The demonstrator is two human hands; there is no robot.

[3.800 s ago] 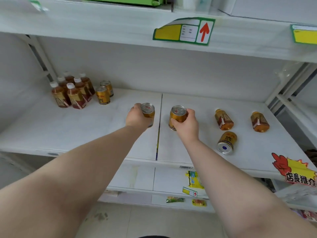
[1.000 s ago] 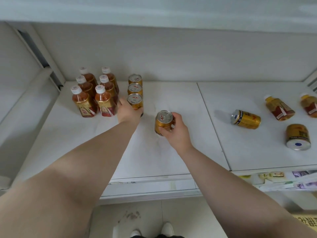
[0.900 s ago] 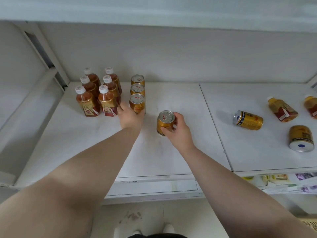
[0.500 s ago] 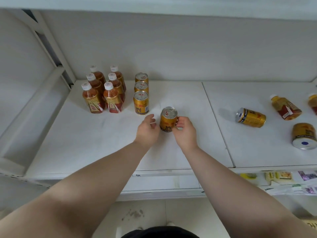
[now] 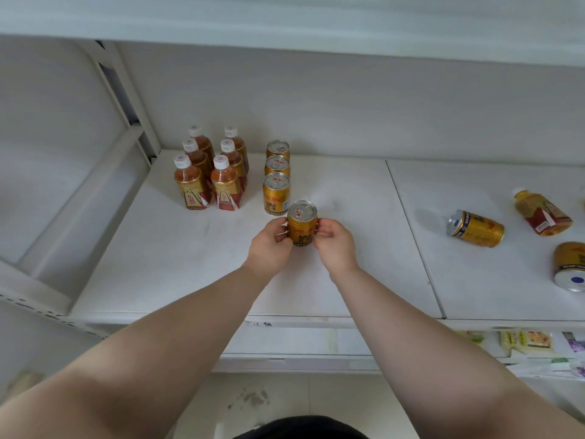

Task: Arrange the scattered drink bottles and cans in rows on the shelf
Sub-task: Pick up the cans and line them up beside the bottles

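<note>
A gold can point(image 5: 302, 224) stands upright on the white shelf point(image 5: 177, 255), held between my left hand point(image 5: 269, 247) and my right hand point(image 5: 334, 245). Just behind it, three gold cans point(image 5: 276, 193) stand in a line running to the back wall. Left of them several brown tea bottles point(image 5: 209, 172) with white caps stand in two rows. On the right half of the shelf a gold can point(image 5: 476, 228) lies on its side, another fallen can point(image 5: 571, 266) lies at the right edge, and a tea bottle point(image 5: 543, 211) lies flat.
A white upright post point(image 5: 126, 99) and a slanted side rail point(image 5: 79, 198) bound the shelf on the left. The upper shelf's underside point(image 5: 285, 23) hangs overhead. Yellow packets point(image 5: 525, 340) lie on a lower shelf at bottom right.
My left hand left the third can in the line and came to the can in my right hand. Both hands now hold that can, nearer the line's front.
</note>
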